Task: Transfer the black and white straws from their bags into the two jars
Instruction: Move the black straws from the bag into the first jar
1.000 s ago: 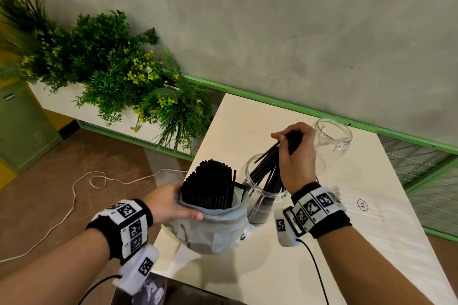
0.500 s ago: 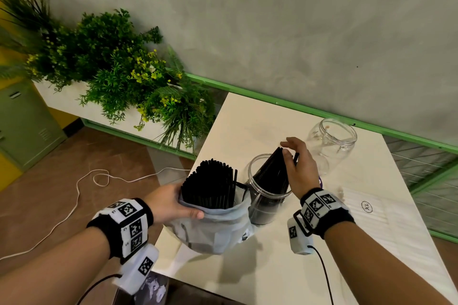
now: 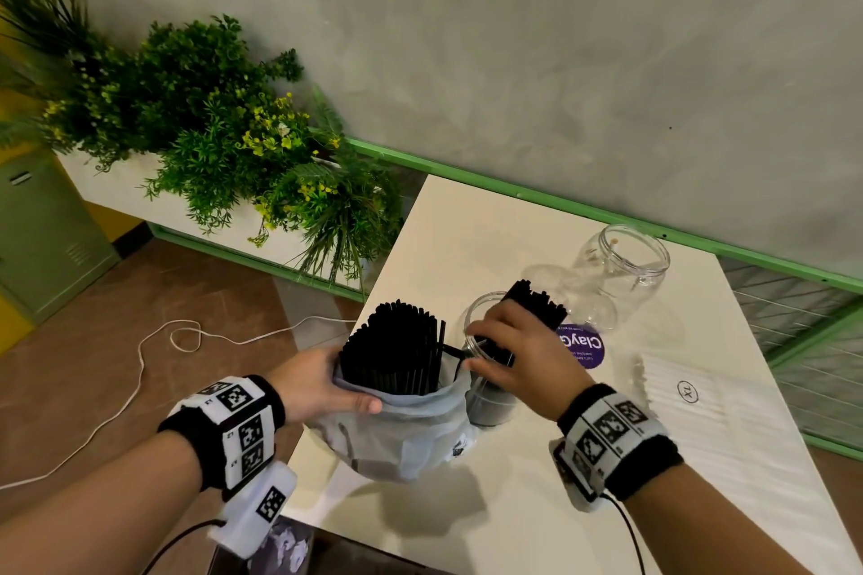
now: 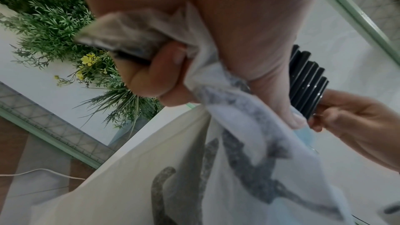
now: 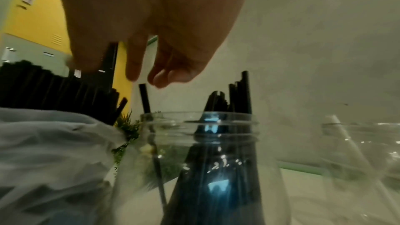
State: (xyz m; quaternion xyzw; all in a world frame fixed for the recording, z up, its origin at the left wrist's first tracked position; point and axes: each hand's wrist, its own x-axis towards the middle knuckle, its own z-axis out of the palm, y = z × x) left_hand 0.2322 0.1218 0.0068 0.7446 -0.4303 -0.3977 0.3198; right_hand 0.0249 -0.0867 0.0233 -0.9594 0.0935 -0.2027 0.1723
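Two clear wide-mouthed plastic jars stand on the cream rectangular worktop [image 3: 537,504]. Taking the nearer jar [image 3: 485,392] as landmark: a bundle of black plastic straws [image 3: 537,301] leans inside it, tops poking out past its rim toward the far side, with one single black straw [image 5: 144,98] standing apart at the rim's left. The right hand [image 3: 518,353] hovers over this jar's mouth, fingers [image 5: 134,67] loosely spread and hanging downward, pinching nothing that the right wrist view shows. Touching the jar's left side is a translucent white plastic bag [image 3: 401,425] packed with upright black straws [image 3: 392,346]; the left hand [image 3: 313,388] grips the bag's upper edge, fingers [image 4: 155,74] curled behind the film and thumb [image 3: 359,402] pressed across its front. Beyond the landmark jar, farther from the person, stands the second, empty clear jar [image 3: 621,266]. A purple round label [image 3: 583,346] lies on the worktop just right of the landmark jar. A flat clear packet with a round "XL" mark [image 3: 687,391] lies farther right. Green artificial plants [image 3: 210,131] in a white planter sit off the worktop, far left.
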